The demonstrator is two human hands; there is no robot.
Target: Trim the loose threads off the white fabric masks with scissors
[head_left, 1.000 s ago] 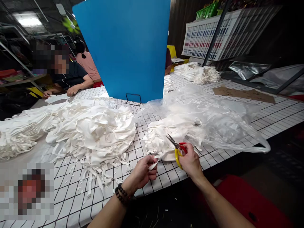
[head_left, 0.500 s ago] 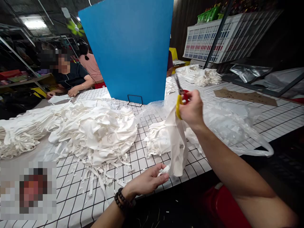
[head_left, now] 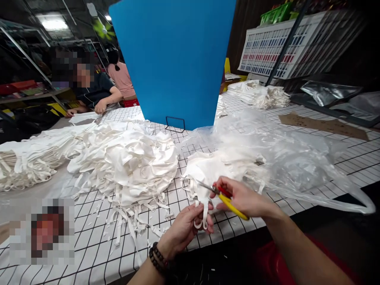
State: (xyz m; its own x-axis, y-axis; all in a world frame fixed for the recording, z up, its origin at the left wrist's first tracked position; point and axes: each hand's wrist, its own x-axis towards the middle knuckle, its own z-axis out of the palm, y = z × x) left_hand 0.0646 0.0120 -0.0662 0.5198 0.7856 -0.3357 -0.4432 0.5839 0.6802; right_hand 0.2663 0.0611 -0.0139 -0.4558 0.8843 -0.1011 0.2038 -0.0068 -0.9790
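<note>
At lower center, the left hand (head_left: 187, 228) pinches a looped white strap (head_left: 205, 215) while the right hand (head_left: 242, 198) grips red-and-yellow scissors (head_left: 226, 201) (tips angled toward the upper left) near a white fabric pile (head_left: 222, 162) mid-frame; a larger heap (head_left: 133, 158) sits at center left.

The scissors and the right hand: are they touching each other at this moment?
Touching. The head view shows the right hand holding the scissors at their red and yellow handles.
</note>
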